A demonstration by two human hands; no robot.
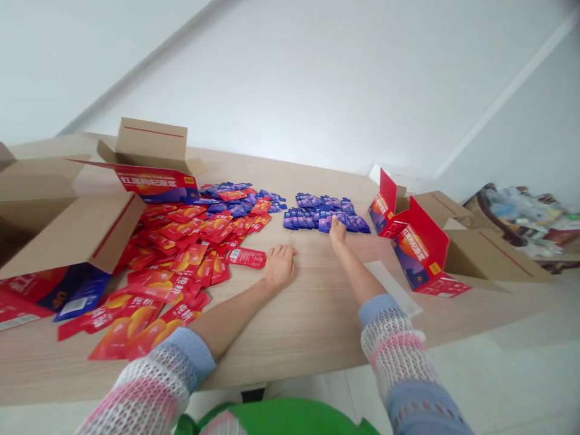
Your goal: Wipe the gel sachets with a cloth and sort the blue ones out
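My right hand [338, 231] pinches a blue sachet [325, 219] at the front of the blue sachet rows [299, 219], which lie overlapping in two lines on the table. My left hand [280, 266] lies palm down on the wood, its fingers loosely bent and apart, with nothing visible in it. Right beside its wrist is a single red sachet [247, 258], back side up. Left of that spreads a loose heap of red sachets [185, 260], with a mixed pile of blue sachets [235, 207] behind it.
An open red carton [158, 181] stands behind the heap, and a larger open carton [90, 241] is at the left. Two open red cartons [421, 254] [387, 205] stand at the right by a white paper sheet [394, 287]. A wall [317, 90] borders the table's [294, 338] back.
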